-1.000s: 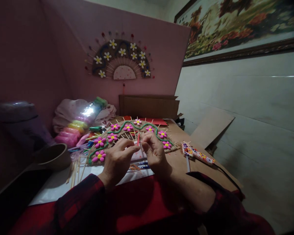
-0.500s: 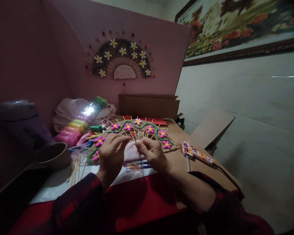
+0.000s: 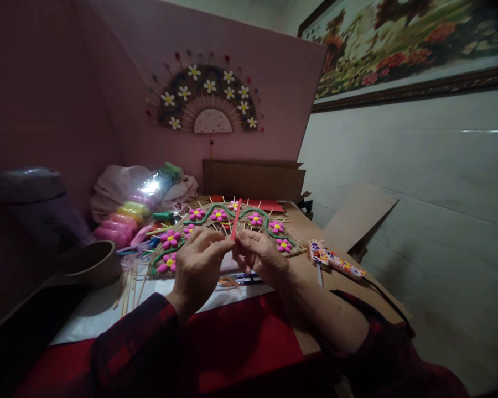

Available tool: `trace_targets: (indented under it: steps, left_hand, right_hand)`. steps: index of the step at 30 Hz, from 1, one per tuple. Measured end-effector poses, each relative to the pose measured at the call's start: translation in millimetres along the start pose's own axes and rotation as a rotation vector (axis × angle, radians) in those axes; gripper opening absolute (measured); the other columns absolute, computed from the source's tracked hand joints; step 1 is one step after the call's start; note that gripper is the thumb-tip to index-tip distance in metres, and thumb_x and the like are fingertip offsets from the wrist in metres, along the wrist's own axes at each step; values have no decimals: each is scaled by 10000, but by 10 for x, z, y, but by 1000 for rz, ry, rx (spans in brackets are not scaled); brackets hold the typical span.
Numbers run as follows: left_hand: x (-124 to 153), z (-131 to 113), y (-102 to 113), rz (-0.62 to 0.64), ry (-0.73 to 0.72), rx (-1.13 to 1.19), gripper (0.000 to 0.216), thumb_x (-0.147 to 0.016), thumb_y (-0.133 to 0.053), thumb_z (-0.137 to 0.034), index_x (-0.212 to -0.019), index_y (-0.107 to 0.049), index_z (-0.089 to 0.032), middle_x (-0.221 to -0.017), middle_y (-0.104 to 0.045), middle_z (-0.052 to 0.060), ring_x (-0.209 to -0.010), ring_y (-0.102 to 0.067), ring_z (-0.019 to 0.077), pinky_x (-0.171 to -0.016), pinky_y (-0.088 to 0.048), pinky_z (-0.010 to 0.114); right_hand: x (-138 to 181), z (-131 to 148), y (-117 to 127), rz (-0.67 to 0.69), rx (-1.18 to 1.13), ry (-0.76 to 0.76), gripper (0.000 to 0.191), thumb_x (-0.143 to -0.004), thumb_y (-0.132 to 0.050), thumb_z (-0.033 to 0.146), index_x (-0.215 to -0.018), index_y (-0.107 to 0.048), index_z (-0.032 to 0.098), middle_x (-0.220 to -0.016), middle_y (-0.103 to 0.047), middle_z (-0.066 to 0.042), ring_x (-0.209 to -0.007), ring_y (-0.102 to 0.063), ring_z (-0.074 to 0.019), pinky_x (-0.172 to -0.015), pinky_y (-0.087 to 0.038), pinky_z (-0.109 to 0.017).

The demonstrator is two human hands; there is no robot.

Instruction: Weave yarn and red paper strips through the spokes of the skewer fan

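My left hand (image 3: 199, 268) and my right hand (image 3: 263, 255) meet in front of me, fingertips pinched around the lower end of a narrow red strip (image 3: 237, 215), probably paper. The strip stands nearly upright between them. Behind and below lies a brown half-round fan (image 3: 207, 219) with pink flowers, a wavy green line and thin wooden sticks. My hands cover part of its middle. Under my right hand, pens or similar blue tools (image 3: 249, 280) and orange threads (image 3: 230, 283) show on a white sheet.
Loose sticks (image 3: 128, 290) and a round pot (image 3: 93, 264) are at left, beside bagged colourful clay-like packs (image 3: 126, 218). A flower-patterned glue gun (image 3: 336, 262) with a cord lies right. Cardboard (image 3: 253, 179) stands behind; another fan (image 3: 211, 99) hangs on the pink wall.
The red strip now stands up between my fingers, where it was not plainly visible before. My hands have come closer together, the left moving right.
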State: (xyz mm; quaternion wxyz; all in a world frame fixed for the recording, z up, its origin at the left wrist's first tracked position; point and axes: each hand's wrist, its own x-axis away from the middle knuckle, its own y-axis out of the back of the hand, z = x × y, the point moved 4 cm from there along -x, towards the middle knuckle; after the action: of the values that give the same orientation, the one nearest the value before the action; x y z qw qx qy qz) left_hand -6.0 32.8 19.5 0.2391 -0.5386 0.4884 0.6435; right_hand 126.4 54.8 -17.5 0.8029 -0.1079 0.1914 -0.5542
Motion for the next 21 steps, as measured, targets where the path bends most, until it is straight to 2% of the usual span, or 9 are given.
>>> trace_targets:
  steps: [5, 16, 21]
  left_hand:
    - [0, -6, -18, 38, -8, -15, 170, -833, -551, -111, -842, -681, -221, -765, -625, 38, -744, -522, 167, -661, -415, 300]
    - [5, 34, -33, -2, 40, 94, 87, -792, -621, -106, -779, -630, -191, -773, -631, 33, -766, -543, 172, -701, -431, 322]
    - [22, 71, -41, -18, 61, 94, 100, -788, -624, -101, -782, -637, -199, -774, -630, 24, -760, -543, 169, -708, -419, 324]
  right_hand:
    - [2, 4, -7, 19, -5, -24, 270, -764, -670, 395, -749, -577, 143, -584, -518, 32, -432, -444, -56, -318, -353, -140]
    - [26, 40, -33, -64, 160, 63, 286, -766, -655, 398, -684, -540, 149, -557, -489, 50, -402, -409, -42, -323, -369, -145]
    - [27, 30, -43, -46, 216, 68, 270, -769, -649, 375, -673, -528, 153, -532, -486, 54, -397, -393, -43, -318, -334, -144]
